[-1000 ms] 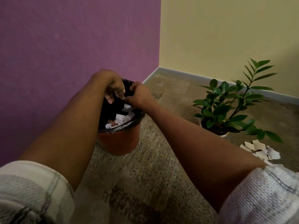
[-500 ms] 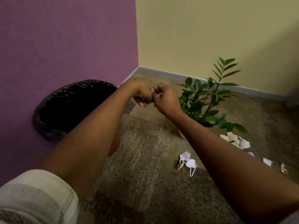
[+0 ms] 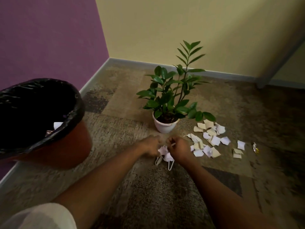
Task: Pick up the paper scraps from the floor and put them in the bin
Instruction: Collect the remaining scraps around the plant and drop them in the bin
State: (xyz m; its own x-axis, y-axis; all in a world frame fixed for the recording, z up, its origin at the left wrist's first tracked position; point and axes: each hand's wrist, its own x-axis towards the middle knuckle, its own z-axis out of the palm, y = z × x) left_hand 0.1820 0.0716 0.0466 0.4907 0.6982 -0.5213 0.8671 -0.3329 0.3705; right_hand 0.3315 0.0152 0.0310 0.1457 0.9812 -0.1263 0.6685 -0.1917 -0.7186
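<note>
Carpeted floor (image 3: 148, 187) fills the corner where a purple wall meets a yellow one, and all the work lies on it. Going from left to right, we first meet the bin (image 3: 54, 146), an orange tub lined with a black bag, standing well to the left of both hands and nearer to us than they are; a few white pieces show inside it.

Next comes our left hand (image 3: 151, 146), lowered to the carpet, with its fingers curled onto the left edge of a small cluster of paper scraps (image 3: 165, 154). We cannot tell whether this grip has closed on paper or only touches it. Immediately to its right, our right hand (image 3: 179, 148) is curled onto the same cluster and pinches a thin pale strip at its fingertips. The cluster therefore lies directly between and just below the two grips, with two looped strips trailing toward us from it.

Beyond the grips stands a potted plant (image 3: 166, 116) in a white pot. To the right of the right grip, starting just beside it, lies the larger spread of scraps (image 3: 209, 139), and further right a small foil wrapper (image 3: 255, 147).

We judge that the coming lift carries leftward and toward us to the bin, so the left hand is the nearer one, while the right hand is nearer the remaining spread.
</note>
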